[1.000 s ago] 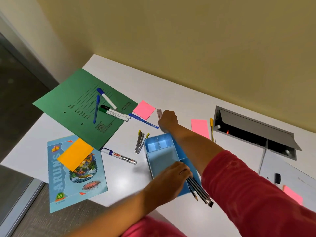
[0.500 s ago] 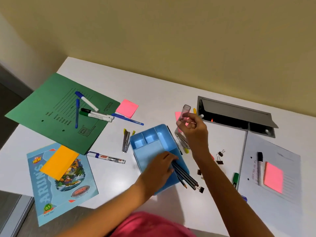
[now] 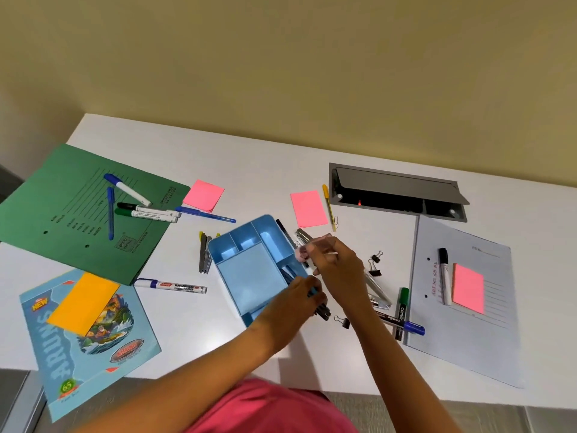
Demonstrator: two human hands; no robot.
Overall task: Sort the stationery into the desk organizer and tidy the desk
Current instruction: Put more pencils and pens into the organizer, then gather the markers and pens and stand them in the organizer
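Over the right rim of the blue organizer point(image 3: 220, 245), the right hand point(image 3: 338, 264) pinches the small clear tube point(image 3: 317, 243), lower now than half a second ago, when it was raised near the pink note point(image 3: 308, 208); the left hand point(image 3: 293, 300) still grips the dark pencils point(image 3: 323, 312) at the organizer's long right compartment, on the white desk point(image 3: 281, 170).

A plain yellowish wall point(image 3: 281, 57) rises behind the white bench point(image 3: 265, 157). A grey cable hatch point(image 3: 396, 184) is set into the bench near the wall, with its lid open and a small red light point(image 3: 359, 202) inside. Grey floor point(image 3: 15, 395) shows at the lower left.
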